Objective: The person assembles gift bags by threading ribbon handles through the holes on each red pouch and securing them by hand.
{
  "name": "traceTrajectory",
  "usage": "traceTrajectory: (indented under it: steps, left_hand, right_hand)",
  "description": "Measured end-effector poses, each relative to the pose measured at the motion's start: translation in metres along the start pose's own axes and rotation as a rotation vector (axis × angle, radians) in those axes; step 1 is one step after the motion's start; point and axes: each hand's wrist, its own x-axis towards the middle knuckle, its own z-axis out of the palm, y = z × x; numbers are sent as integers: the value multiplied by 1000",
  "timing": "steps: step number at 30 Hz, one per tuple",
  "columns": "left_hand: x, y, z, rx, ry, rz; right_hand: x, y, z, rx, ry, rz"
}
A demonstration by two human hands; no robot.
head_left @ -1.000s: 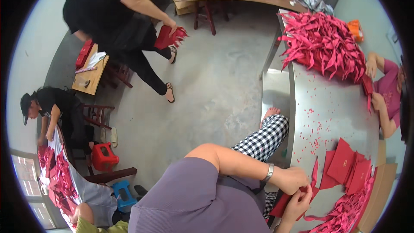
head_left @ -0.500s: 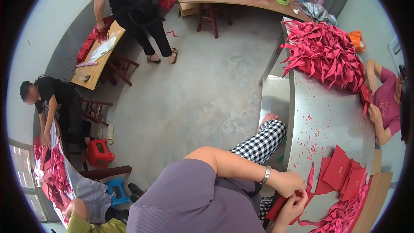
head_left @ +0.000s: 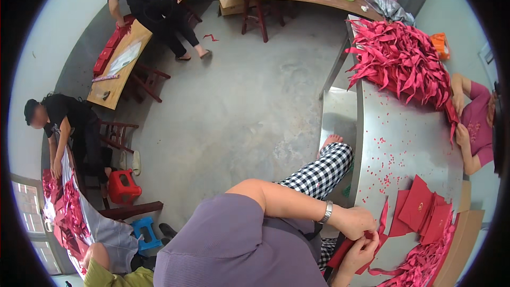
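Observation:
My left hand (head_left: 355, 223), with a metal watch on its wrist, is closed at the upper edge of a red envelope (head_left: 340, 253). Its fingers pinch a red ribbon at the envelope, and a loose ribbon end (head_left: 383, 216) sticks up beside them. My right hand (head_left: 360, 254) grips the same envelope from below, its fingertips meeting those of the left. The exact ribbon work between the fingertips is hidden. Just right of my hands lie several flat red envelopes (head_left: 415, 210), overlapping, and a heap of pink-red ribbon ends (head_left: 417, 267).
A metal table (head_left: 388, 122) carries scattered red dots and a large ribboned pile (head_left: 401, 61). Across it a person (head_left: 476, 122) handles a red piece. Other people work at left tables. A red stool (head_left: 124, 187) and a blue stool (head_left: 145, 234) stand on the floor.
My hands stay together at the envelope with only small finger shifts. The standing person at the far left table has leaned and stepped leftward.

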Motion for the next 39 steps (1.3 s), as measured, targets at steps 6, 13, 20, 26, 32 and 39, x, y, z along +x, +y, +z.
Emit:
traceTrajectory:
  steps: [6,13,20,26,32,39]
  left_hand:
    - [2,-4,0,-15,1,-7]
    - [0,0,7,-30,38,-13]
    - [16,6,2,27,-226,-20]
    - [4,8,-27,145,-243,-239]
    - [10,12,-14,160,-228,-115]
    - [7,16,-14,79,-199,-98]
  right_hand:
    - [3,2,2,-23,-11,-16]
    - [0,3,-4,22,-18,-9]
    - [-15,2,-4,273,195,179]
    - [20,-27,-8,84,-112,-5]
    - [20,-13,-14,110,-110,118]
    - [15,-21,-20,-133,-67,-97]
